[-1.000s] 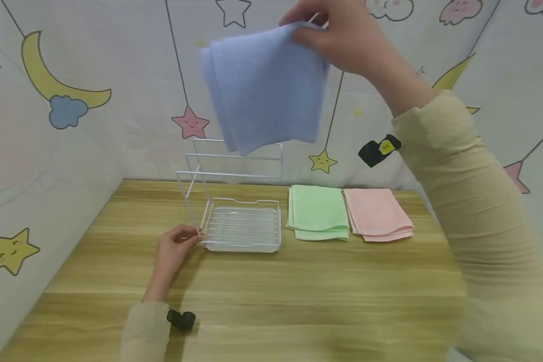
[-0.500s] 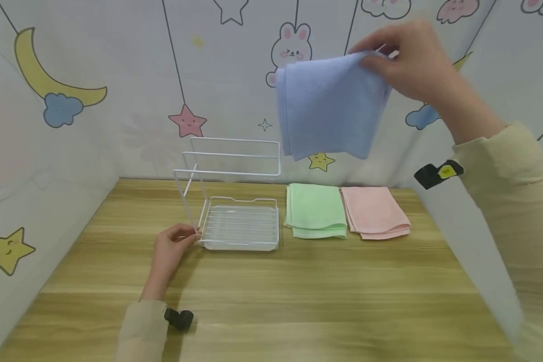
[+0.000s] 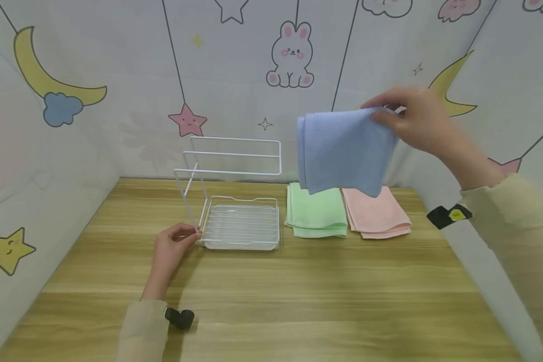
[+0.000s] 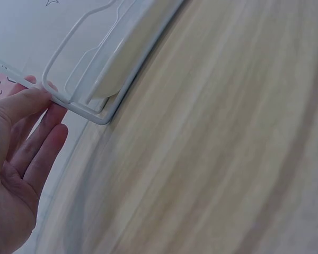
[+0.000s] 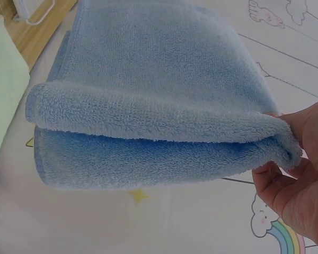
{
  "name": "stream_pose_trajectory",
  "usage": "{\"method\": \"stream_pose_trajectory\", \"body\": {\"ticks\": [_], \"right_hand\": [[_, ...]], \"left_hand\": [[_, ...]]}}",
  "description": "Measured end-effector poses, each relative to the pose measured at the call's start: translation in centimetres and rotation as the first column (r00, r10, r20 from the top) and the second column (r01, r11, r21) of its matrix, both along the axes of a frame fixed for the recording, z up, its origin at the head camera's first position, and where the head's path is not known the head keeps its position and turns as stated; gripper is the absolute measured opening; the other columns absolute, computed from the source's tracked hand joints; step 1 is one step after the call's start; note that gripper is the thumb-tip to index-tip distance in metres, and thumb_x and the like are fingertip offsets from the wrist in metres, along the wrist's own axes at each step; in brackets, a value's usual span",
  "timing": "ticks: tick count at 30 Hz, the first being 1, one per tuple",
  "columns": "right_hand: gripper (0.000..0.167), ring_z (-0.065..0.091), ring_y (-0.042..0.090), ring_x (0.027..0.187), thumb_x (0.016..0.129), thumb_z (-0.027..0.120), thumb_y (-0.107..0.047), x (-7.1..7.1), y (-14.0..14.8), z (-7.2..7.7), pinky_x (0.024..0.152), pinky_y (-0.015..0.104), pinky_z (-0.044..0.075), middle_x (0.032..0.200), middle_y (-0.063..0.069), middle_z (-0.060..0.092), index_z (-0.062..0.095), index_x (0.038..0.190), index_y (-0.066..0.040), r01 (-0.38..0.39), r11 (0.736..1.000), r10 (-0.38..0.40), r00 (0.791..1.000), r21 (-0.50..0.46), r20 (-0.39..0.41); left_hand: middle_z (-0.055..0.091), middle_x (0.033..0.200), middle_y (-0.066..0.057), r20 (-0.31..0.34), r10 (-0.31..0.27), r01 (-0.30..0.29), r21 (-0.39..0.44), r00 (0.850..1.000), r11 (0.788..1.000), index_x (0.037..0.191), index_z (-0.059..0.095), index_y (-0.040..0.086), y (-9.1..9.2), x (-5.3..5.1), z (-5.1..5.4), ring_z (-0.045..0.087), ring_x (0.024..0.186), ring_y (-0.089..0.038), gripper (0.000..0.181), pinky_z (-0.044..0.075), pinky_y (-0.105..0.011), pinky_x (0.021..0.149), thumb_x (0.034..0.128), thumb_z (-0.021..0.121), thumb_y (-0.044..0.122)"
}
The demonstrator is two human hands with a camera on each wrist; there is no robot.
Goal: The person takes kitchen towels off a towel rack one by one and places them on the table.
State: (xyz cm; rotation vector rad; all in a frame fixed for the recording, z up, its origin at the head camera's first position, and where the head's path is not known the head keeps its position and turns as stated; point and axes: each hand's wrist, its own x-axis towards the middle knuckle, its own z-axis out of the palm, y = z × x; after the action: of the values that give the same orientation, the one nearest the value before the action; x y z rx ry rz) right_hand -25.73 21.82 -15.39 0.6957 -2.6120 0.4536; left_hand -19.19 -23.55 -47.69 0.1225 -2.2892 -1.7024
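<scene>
A folded light blue towel [image 3: 344, 151] hangs in the air, its upper right corner pinched by my right hand [image 3: 418, 118]. In the right wrist view the towel [image 5: 159, 63] shows its terry pile, with thumb and fingers gripping one end of the fold. My left hand [image 3: 172, 249] pinches the lower front left corner of a white wire rack [image 3: 235, 173]. Up close in the left wrist view, thumb and fingertips hold the rack's wire [image 4: 87, 114]. Three bars at the top of the rack carry nothing. A pale tray [image 3: 242, 246] sits in its base.
Right of the rack, a folded green towel [image 3: 317, 213] lies on the wooden table [image 3: 271, 291]. Beside it is a folded pink towel [image 3: 377, 216]. Behind the table stands a patterned wall cloth [image 3: 235, 75], and side panels flank it.
My right hand has carried the blue towel from above the rack to the right and down, now in front of the green and pink towels. The left hand keeps its hold on the rack.
</scene>
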Motion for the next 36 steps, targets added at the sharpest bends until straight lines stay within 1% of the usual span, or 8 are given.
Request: {"method": "stream_pose_trajectory", "body": {"ticks": [4,7,13,17,21,24,29,36], "right_hand": [[0.021,0.065,0.022,0.097,0.097,0.063,-0.013,0.4,0.4,-2.1,0.070,0.007,0.043,0.114,0.008,0.074,0.074,0.115,-0.015,-0.030,0.999,0.031,0.999,-0.026,0.032],[0.021,0.067,0.019,0.095,0.095,0.065,-0.012,0.4,0.6,-3.7,0.071,0.007,0.044,0.111,0.005,0.075,0.074,0.112,-0.018,-0.053,0.998,0.054,0.998,-0.042,0.036],[0.021,0.067,0.005,0.088,0.092,0.069,-0.006,0.4,0.9,-6.7,0.070,0.008,0.050,0.105,0.002,0.076,0.076,0.108,-0.017,-0.120,0.988,0.127,0.989,-0.097,0.069],[0.022,0.063,-0.004,0.086,0.090,0.070,-0.004,0.9,0.9,-8.0,0.071,0.010,0.052,0.103,0.002,0.076,0.076,0.107,-0.016,-0.142,0.982,0.157,0.980,-0.121,0.122],[0.023,0.064,-0.001,0.086,0.090,0.070,-0.004,1.3,0.9,-8.9,0.073,0.013,0.054,0.103,0.000,0.076,0.076,0.107,-0.018,-0.150,0.980,0.170,0.972,-0.129,0.162],[0.023,0.065,0.003,0.087,0.091,0.069,-0.004,1.5,0.9,-9.4,0.074,0.014,0.055,0.103,-0.001,0.076,0.076,0.107,-0.019,-0.160,0.977,0.184,0.966,-0.140,0.184],[0.023,0.064,-0.001,0.089,0.092,0.069,-0.006,1.9,1.1,-10.0,0.074,0.013,0.054,0.105,-0.002,0.076,0.075,0.108,-0.020,-0.174,0.972,0.204,0.956,-0.156,0.209],[0.023,0.061,-0.004,0.088,0.092,0.069,-0.006,2.5,1.0,-10.1,0.070,0.015,0.054,0.105,0.000,0.076,0.075,0.108,-0.020,-0.170,0.966,0.214,0.948,-0.197,0.234]], "left_hand": [[0.073,0.109,-0.021,0.014,0.000,0.000,0.007,1.000,1.000,0.100,0.070,-0.006,0.1,0.1,0.4,0.064,0.081,0.013,0.022,0.055,-0.008,0.073,0.0844,0.078,0.008],[0.072,0.110,-0.025,0.023,-0.003,0.002,0.020,1.000,1.000,0.099,0.070,-0.008,0.4,0.5,1.1,0.065,0.081,0.012,0.020,0.055,-0.008,0.072,0.0845,0.076,0.004],[0.072,0.107,-0.026,0.020,-0.006,0.005,0.008,1.000,1.000,0.098,0.068,-0.011,1.0,1.5,3.1,0.066,0.080,0.010,0.017,0.055,-0.009,0.072,0.0851,0.074,-0.001],[0.073,0.105,-0.024,0.017,-0.011,0.011,0.010,1.000,1.000,0.097,0.068,-0.011,1.1,1.8,3.6,0.066,0.080,0.010,0.016,0.055,-0.009,0.072,0.0849,0.074,-0.001],[0.074,0.104,-0.024,0.006,-0.023,0.022,0.033,1.000,0.999,0.097,0.068,-0.011,0.9,1.5,3.1,0.066,0.080,0.009,0.017,0.055,-0.009,0.072,0.0841,0.075,-0.002],[0.073,0.106,-0.025,0.003,-0.023,0.023,0.051,1.000,0.998,0.097,0.068,-0.011,0.5,0.9,1.9,0.066,0.080,0.010,0.018,0.055,-0.009,0.072,0.0838,0.075,-0.001],[0.073,0.107,-0.022,0.002,-0.010,0.010,0.052,1.000,0.999,0.099,0.069,-0.008,0.0,0.0,0.2,0.066,0.080,0.012,0.021,0.055,-0.008,0.072,0.0835,0.077,0.003],[0.077,0.101,-0.010,-0.026,-0.010,0.011,0.055,1.000,0.998,0.098,0.070,-0.008,0.0,0.1,0.2,0.066,0.081,0.011,0.021,0.056,-0.009,0.074,0.0828,0.078,0.004]]}}
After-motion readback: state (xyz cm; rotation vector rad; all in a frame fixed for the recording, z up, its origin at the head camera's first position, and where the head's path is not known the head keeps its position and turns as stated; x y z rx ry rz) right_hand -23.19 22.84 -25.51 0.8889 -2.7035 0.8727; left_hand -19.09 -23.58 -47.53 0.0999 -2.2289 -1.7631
